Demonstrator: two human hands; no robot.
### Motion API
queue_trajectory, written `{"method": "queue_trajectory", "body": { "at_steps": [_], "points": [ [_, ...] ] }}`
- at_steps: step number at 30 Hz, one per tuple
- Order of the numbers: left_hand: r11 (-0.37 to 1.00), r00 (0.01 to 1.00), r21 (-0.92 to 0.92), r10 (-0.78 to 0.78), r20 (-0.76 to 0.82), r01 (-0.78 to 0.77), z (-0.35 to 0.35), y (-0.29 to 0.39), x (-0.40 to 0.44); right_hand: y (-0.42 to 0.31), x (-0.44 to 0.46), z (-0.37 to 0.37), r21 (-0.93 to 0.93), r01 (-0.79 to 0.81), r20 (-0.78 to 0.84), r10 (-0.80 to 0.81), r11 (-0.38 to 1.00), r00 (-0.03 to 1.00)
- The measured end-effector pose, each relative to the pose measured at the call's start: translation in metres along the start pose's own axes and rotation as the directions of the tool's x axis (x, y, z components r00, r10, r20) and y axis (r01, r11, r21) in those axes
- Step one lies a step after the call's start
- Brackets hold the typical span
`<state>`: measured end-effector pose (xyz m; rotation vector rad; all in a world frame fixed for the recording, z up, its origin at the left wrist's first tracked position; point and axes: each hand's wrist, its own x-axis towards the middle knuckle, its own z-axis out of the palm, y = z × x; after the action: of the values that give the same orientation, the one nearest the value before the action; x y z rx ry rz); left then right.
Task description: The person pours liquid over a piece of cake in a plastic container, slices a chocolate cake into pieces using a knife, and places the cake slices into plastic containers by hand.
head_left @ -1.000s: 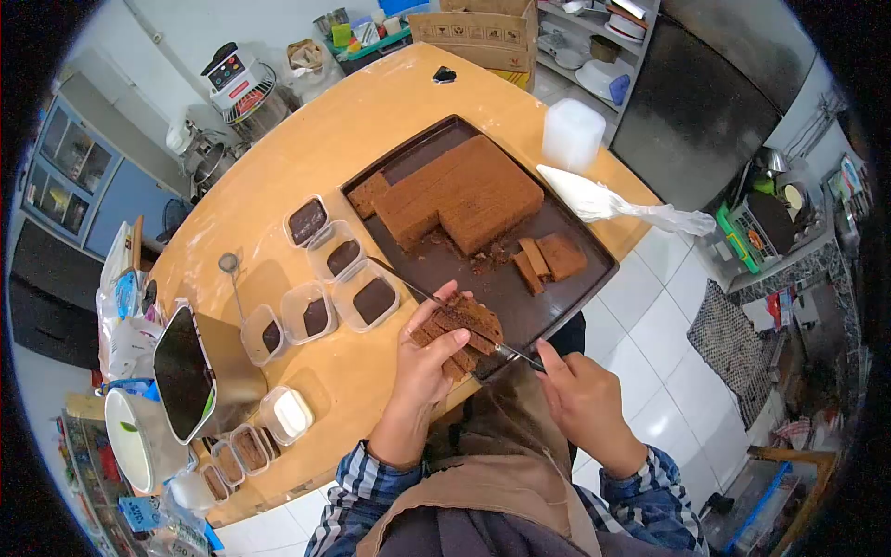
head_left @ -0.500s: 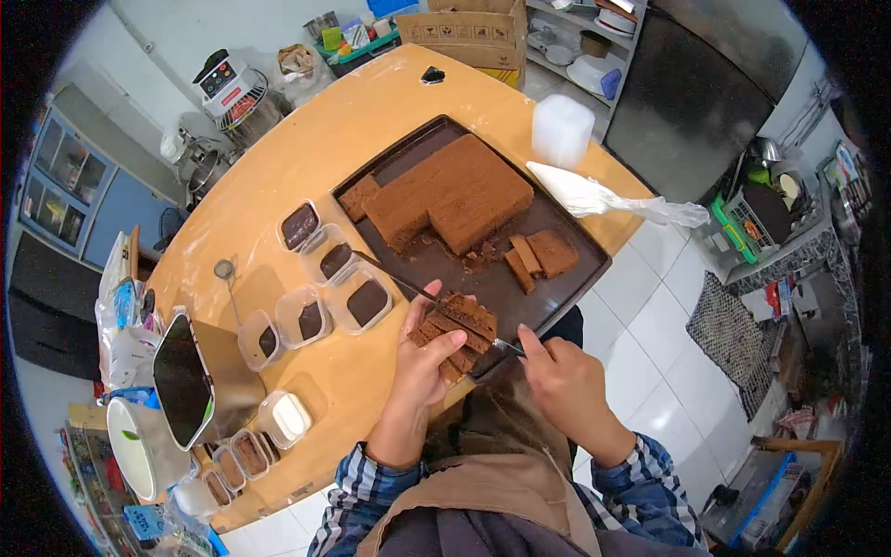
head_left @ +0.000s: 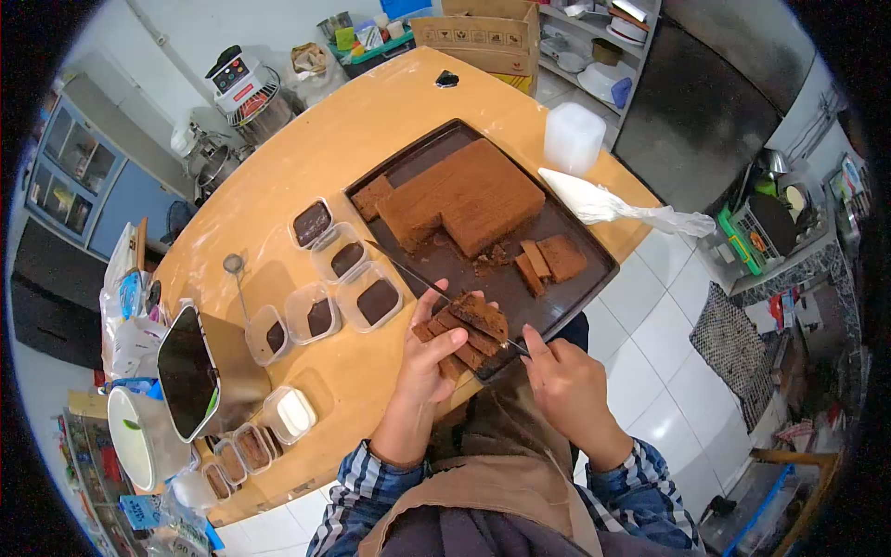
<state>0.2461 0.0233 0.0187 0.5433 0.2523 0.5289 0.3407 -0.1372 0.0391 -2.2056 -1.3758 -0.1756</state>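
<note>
In my left hand (head_left: 427,367) are several slices of chocolate cake (head_left: 455,336), held over the front edge of the dark baking tray (head_left: 561,311), the thumb lying across them. My right hand (head_left: 571,395) grips a long thin knife (head_left: 408,270), index finger stretched along its near end. The blade passes through or beneath the top cake slice, and its tip points to the far left, over the tray's edge. Behind the hands on the tray sits a big chocolate cake slab (head_left: 469,190) with one corner cut away. Small cut cake pieces (head_left: 561,257) and crumbs lie beside it.
Left of the tray stand several clear plastic cups (head_left: 371,302) with dark contents. A filled piping bag (head_left: 599,200) rests across the tray's right edge, near a translucent container (head_left: 573,139). A deep metal tin (head_left: 232,371) and a white tub (head_left: 139,436) stand at the left.
The whole view has shifted slightly, so the scene sits a little further right. Both hands keep nearly the same pose, with the knife still at the top cake slice.
</note>
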Motion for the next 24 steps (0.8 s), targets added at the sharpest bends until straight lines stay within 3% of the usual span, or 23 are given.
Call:
{"method": "queue_trajectory", "body": {
  "at_steps": [6,11,18,24],
  "points": [
    [0.996,0.996,0.089,-0.023,-0.081,0.031,-0.004,-0.001,0.002,-0.002,0.001,-0.004,-0.046,0.008,0.036,-0.006,0.999,0.999],
    [0.998,0.992,0.052,-0.033,-0.123,0.04,-0.004,0.002,0.003,-0.005,-0.004,-0.018,-0.084,-0.04,0.12,0.05,0.996,0.991],
    [0.981,0.992,0.165,-0.087,-0.096,0.102,-0.002,0.003,0.001,0.002,0.004,-0.002,-0.053,0.016,0.053,-0.013,0.998,0.999],
    [0.995,0.991,0.082,-0.044,-0.129,0.055,0.002,0.003,0.002,0.002,-0.005,-0.008,-0.048,-0.054,0.11,0.059,0.997,0.992]
  ]
}}
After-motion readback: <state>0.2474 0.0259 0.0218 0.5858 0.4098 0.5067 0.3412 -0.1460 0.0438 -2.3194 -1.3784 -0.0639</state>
